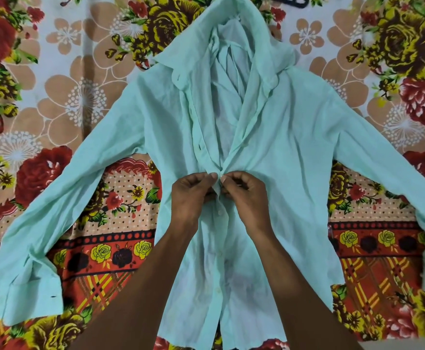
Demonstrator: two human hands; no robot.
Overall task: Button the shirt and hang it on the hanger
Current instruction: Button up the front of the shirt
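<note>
A pale mint long-sleeved shirt [289, 137] lies face up on a flowered bedsheet, sleeves spread out to both sides. Its lower front is closed with small white buttons; the upper front gapes open up to the collar. My left hand [191, 195] pinches the left edge of the placket at mid-chest. My right hand [244, 193] pinches the right edge right beside it, fingertips nearly touching. A dark hanger [292, 1] peeks out above the collar at the top edge, mostly cut off.
The flowered bedsheet [80, 97] in red, yellow and peach covers the whole surface. The left cuff [22, 291] lies near the lower left; the right sleeve runs off the right edge.
</note>
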